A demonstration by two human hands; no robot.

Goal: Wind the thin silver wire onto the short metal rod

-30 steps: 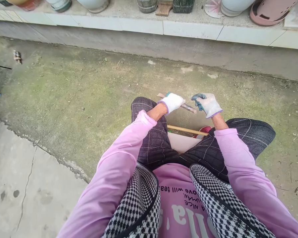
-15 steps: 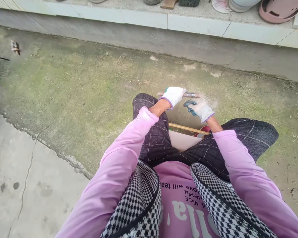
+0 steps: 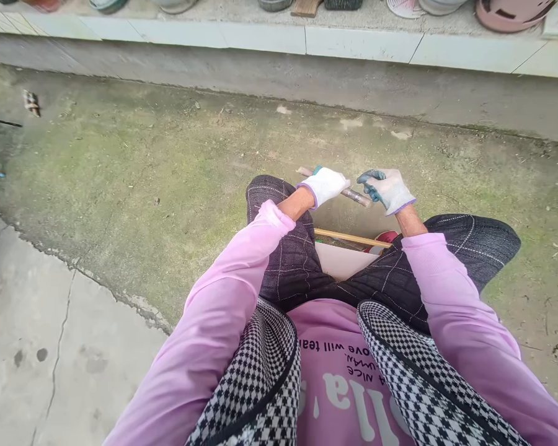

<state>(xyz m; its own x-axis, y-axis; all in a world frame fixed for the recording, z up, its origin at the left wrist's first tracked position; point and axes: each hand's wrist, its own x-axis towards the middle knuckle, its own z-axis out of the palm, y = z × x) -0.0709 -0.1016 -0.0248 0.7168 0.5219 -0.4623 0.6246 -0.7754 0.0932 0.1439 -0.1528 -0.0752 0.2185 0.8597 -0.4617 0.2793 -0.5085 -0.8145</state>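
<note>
Your left hand [image 3: 324, 184], in a white glove, is closed round a short brown rod [image 3: 353, 196], fingers wrapped fully over its middle. The rod's long axis runs roughly side to side in the head view, tilted a little: its left end pokes out past the left hand and sits slightly higher, its right end points down and right toward your right hand [image 3: 390, 189]. The right stub looks metallic, with banding near the tip; too small to tell more.

The right hand, in a white glove with blue-green fingertips, sits just beside the rod's right end. Its fingers are curled and partly open, thumb and forefinger close together near the tip. Cannot tell if they touch the rod or pinch something thin.

The rod is held in the air above the gap between your knees [image 3: 279, 204], over the ground, not resting on anything.

Below the rod, between your legs, a thin wooden stick [image 3: 348, 238] lies nearly parallel to it, across a pale board [image 3: 339, 261]. A red thing [image 3: 385, 237] shows just below the rod's right end, mostly hidden.

Beyond the rod lies mossy concrete ground [image 3: 167, 173], then a raised step [image 3: 260, 37] carrying pots and a pink basket [image 3: 506, 12], well apart from the rod.
</note>
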